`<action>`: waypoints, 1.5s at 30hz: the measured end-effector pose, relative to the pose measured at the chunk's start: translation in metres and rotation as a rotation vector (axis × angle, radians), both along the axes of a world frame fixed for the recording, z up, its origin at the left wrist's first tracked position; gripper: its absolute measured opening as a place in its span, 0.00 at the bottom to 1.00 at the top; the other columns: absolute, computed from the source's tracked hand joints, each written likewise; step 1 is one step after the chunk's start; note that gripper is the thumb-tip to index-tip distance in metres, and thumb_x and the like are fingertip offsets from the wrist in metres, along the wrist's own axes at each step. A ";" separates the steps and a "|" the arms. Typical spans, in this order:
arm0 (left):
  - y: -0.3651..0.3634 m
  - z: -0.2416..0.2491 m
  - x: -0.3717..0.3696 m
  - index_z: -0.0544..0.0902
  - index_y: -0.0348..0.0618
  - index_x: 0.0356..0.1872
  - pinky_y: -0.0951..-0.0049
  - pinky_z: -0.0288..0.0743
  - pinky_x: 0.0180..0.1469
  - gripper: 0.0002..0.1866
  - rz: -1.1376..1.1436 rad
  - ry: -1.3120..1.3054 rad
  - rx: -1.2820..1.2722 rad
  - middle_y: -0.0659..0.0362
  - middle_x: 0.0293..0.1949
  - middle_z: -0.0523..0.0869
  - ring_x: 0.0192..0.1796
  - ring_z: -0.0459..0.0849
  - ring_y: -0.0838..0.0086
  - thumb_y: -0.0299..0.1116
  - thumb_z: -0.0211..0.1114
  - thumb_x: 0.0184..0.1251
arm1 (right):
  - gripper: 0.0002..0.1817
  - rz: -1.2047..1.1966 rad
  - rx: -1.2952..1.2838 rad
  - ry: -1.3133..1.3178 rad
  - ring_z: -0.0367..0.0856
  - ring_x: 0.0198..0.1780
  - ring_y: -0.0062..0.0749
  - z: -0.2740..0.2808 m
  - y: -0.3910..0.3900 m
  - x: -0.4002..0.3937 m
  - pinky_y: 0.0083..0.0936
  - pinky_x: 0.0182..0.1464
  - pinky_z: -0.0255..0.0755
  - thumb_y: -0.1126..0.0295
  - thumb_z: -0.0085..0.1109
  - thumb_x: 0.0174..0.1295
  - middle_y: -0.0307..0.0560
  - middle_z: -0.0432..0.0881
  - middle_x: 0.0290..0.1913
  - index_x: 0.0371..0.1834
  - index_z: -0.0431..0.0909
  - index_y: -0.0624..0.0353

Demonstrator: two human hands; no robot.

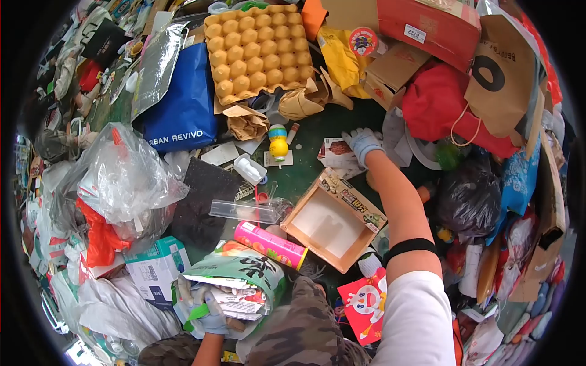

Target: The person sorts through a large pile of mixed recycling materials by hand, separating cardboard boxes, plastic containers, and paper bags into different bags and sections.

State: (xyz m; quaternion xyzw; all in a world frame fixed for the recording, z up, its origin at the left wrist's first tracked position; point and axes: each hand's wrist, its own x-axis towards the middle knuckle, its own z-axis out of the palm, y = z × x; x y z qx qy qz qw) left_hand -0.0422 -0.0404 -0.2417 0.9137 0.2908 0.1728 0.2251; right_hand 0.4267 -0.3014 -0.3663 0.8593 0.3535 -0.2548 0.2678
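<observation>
My left hand (213,318), in a pale blue-grey glove, is closed on the rim of a green plastic bag (268,282) stuffed with papers (239,300). My right hand (364,144), gloved the same way, reaches forward with its fingers stretched out at the edge of a printed leaflet (337,154) on the dark green surface. Nearer to me, beneath the right forearm, lies an open cardboard box (333,218) with a pale inside. A pink cylindrical canister (270,244) rests between that box and the bag. A yellow bottle (278,145) with a blue-green top stands out beyond them.
Across the back are an egg tray (259,53), a blue shopping bag (183,104) and a red box (430,30). On the left, clear plastic bags (125,177) pile up. A black bag (469,198) and a brown paper bag (503,76) crowd the right.
</observation>
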 end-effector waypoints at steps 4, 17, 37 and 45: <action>-0.006 0.001 0.001 0.74 0.36 0.32 0.54 0.52 0.65 0.20 0.034 -0.071 -0.149 0.40 0.66 0.57 0.66 0.59 0.49 0.45 0.47 0.68 | 0.44 -0.282 0.048 0.157 0.76 0.52 0.43 0.012 -0.034 -0.008 0.33 0.54 0.67 0.57 0.74 0.30 0.53 0.79 0.49 0.56 0.67 0.54; -0.003 -0.001 -0.001 0.75 0.36 0.30 0.56 0.56 0.64 0.14 -0.011 -0.144 -0.119 0.40 0.65 0.59 0.64 0.63 0.50 0.36 0.48 0.67 | 0.51 -0.590 0.184 0.159 0.65 0.62 0.46 0.016 -0.043 -0.056 0.34 0.63 0.61 0.57 0.76 0.28 0.50 0.64 0.62 0.63 0.62 0.49; 0.002 -0.001 -0.006 0.74 0.36 0.33 0.52 0.59 0.62 0.15 -0.060 -0.098 -0.101 0.41 0.65 0.58 0.63 0.63 0.49 0.39 0.48 0.68 | 0.23 -1.243 0.732 0.594 0.80 0.37 0.28 0.009 -0.098 -0.166 0.25 0.43 0.74 0.68 0.74 0.39 0.44 0.83 0.38 0.42 0.79 0.59; -0.001 0.001 -0.003 0.76 0.34 0.30 0.59 0.60 0.62 0.16 -0.005 -0.107 -0.106 0.41 0.64 0.61 0.63 0.66 0.52 0.39 0.49 0.68 | 0.19 -1.602 1.552 0.348 0.77 0.35 0.18 0.025 -0.086 -0.194 0.19 0.37 0.73 0.78 0.64 0.50 0.37 0.81 0.36 0.46 0.75 0.60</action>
